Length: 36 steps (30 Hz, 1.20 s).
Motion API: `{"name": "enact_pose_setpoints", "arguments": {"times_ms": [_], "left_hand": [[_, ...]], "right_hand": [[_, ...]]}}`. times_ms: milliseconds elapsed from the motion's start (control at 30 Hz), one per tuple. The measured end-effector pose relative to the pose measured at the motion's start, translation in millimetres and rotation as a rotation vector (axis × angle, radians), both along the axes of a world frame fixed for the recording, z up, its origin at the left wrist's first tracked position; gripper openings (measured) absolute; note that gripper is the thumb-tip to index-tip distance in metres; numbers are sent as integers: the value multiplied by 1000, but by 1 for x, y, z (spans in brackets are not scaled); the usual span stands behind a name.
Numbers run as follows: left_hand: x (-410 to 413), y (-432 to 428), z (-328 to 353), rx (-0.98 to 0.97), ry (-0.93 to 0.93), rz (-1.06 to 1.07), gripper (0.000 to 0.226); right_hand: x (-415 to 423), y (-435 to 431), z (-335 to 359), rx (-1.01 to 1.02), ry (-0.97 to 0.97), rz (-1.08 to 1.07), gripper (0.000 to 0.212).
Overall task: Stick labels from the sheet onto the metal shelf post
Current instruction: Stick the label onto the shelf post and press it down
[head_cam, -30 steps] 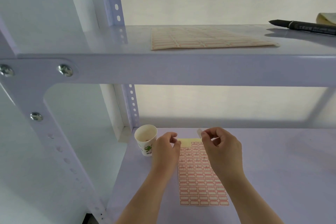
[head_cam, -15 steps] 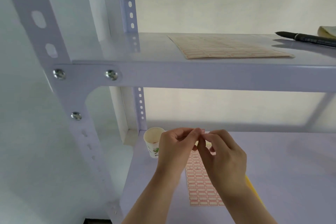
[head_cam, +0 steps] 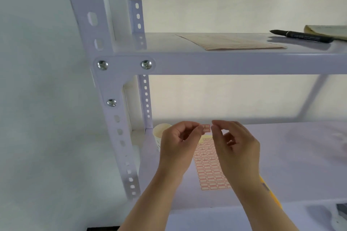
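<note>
A small red-bordered label [head_cam: 206,128] with a handwritten mark is pinched at its left edge by my left hand [head_cam: 180,142], held in the air above the lower shelf. My right hand [head_cam: 236,148] is just right of the label, fingertips loosely curled and slightly apart from it. Under both hands the label sheet [head_cam: 208,172] lies flat on the lower shelf, partly covered by my right hand. The perforated front metal shelf post [head_cam: 112,118] rises at the left, well left of my left hand. No label shows on the post.
A paper cup [head_cam: 159,134] stands on the lower shelf behind my left hand, by the rear post [head_cam: 145,92]. The upper shelf [head_cam: 234,63] carries another label sheet [head_cam: 234,42], a black pen [head_cam: 304,36] and a yellow pad [head_cam: 328,31].
The label passed from my right hand's fingertips to my left hand's as the hands met and rose. My view swung left, bringing the front post closer to centre.
</note>
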<state>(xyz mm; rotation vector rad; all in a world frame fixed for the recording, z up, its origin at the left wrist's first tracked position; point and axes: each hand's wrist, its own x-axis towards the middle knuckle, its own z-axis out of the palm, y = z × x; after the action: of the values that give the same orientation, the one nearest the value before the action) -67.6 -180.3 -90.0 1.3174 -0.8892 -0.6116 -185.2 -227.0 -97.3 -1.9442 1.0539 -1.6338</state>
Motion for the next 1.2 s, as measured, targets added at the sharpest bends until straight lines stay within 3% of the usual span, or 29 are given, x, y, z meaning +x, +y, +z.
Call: {"name": "enact_pose_setpoints", "arguments": {"times_ms": [133, 500, 900, 1200], "left_hand": [[-7, 14, 6, -31, 31, 21, 9], [-45, 60, 28, -85, 12, 180, 15], [-44, 127, 46, -212, -22, 407, 9], [15, 154, 55, -228, -20, 413, 9]], "right_hand": [[-8, 11, 16, 193, -12, 110, 17], [-34, 44, 44, 359, -94, 320, 16], [-21, 97, 69, 363, -125, 522, 17], [39, 132, 80, 302, -99, 472, 17]]}}
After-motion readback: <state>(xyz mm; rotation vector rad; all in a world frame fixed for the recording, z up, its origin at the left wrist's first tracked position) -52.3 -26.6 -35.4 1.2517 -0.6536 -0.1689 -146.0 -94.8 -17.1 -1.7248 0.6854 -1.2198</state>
